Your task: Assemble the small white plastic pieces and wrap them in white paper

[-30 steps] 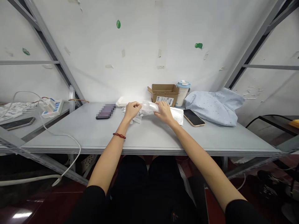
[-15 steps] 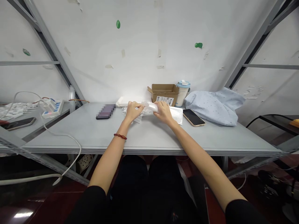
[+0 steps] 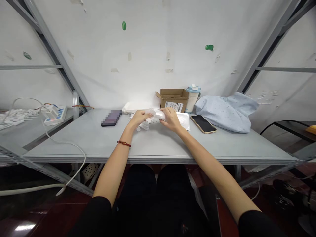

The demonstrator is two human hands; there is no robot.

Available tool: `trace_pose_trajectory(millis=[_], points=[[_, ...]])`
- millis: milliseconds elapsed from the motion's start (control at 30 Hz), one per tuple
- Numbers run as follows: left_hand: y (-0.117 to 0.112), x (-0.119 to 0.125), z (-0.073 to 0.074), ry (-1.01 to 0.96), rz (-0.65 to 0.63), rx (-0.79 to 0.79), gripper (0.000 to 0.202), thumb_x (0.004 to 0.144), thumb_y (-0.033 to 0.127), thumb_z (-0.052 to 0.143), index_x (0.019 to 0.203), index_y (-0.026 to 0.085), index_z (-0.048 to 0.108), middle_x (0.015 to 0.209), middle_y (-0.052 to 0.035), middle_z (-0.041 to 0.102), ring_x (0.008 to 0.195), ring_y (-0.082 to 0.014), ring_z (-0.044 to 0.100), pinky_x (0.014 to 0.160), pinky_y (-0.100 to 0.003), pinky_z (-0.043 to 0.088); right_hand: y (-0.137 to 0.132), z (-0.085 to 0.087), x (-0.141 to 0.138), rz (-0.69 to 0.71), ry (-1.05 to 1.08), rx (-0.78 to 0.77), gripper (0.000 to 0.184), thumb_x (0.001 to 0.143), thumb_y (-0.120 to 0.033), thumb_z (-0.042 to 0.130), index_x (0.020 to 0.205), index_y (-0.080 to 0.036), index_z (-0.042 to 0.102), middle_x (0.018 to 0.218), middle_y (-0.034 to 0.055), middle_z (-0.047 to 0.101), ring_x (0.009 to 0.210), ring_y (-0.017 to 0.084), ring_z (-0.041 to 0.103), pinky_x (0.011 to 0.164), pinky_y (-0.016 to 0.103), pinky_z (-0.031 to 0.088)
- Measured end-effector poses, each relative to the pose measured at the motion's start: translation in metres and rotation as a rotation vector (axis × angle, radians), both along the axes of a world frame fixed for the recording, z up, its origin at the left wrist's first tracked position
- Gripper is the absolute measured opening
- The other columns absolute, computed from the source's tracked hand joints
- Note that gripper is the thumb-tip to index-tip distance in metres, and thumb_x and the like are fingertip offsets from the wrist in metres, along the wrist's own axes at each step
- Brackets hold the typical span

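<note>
My left hand [image 3: 138, 118] is closed on one end of a translucent plastic sleeve [image 3: 159, 114]. The other end is in the grip of my right hand [image 3: 171, 119], so the sleeve stretches between them just above the table. Whether anything lies inside it, I cannot make out. Small clear plastic pieces [image 3: 144, 126] and some thin white items, partly hidden, rest below and behind my left hand. A white padded envelope [image 3: 184, 120] lies flat, partly behind my right hand.
Behind my hands stand an open cardboard box [image 3: 174, 98] and a lidded cup [image 3: 192, 100]. To the right are a phone [image 3: 203, 124] and a pale blue cloth [image 3: 224, 112]; leftward lies a dark blurred-out device [image 3: 111, 118]. A white cable [image 3: 71, 143] droops over the left edge.
Both hands have shifted slightly left, and my left hand has turned on the sleeve. The envelope has slid left, showing more of the right phone. A phone at far left has left view.
</note>
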State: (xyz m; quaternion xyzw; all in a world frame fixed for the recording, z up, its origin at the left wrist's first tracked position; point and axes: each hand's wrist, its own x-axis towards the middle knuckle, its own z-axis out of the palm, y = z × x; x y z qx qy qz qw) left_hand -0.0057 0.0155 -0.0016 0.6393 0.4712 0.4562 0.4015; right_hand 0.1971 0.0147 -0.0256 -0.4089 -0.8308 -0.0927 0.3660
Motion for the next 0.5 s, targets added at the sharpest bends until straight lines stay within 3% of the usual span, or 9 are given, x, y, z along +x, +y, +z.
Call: trace_pose_trajectory(millis=[233,367,500], points=[[-0.002,0.002,-0.002,0.053,0.047,-0.048,0.026,0.053,0.034,0.076,0.063,0.013,0.065,0.057,0.0013,0.058,0.053,-0.0115,0.050,0.050,-0.023,0.036,-0.004,-0.001,-0.002,0.060,-0.041,0.016,0.047,0.077,-0.029,0.055,0.122,-0.015,0.056,0.114,0.0143,0.056,0.104,0.029,0.047,0.088,0.040,0.035],[0.000,0.007,-0.007,0.108,0.069,-0.023,0.012,0.056,0.022,0.067,0.063,0.014,0.062,0.057,0.0015,0.057,0.054,-0.0129,0.050,0.047,-0.022,0.034,-0.008,-0.002,-0.007,0.091,-0.095,0.012,0.052,0.077,-0.029,0.057,0.126,-0.014,0.055,0.114,0.0149,0.055,0.104,0.029,0.046,0.089,0.040,0.035],[0.004,0.010,-0.013,0.065,0.067,0.007,0.007,0.060,0.016,0.062,0.066,0.015,0.062,0.062,-0.0004,0.062,0.059,-0.0147,0.053,0.050,-0.023,0.038,-0.013,-0.004,-0.017,0.061,-0.180,0.038,0.060,0.079,-0.032,0.059,0.135,-0.011,0.049,0.127,0.0194,0.051,0.115,0.032,0.042,0.098,0.044,0.031]])
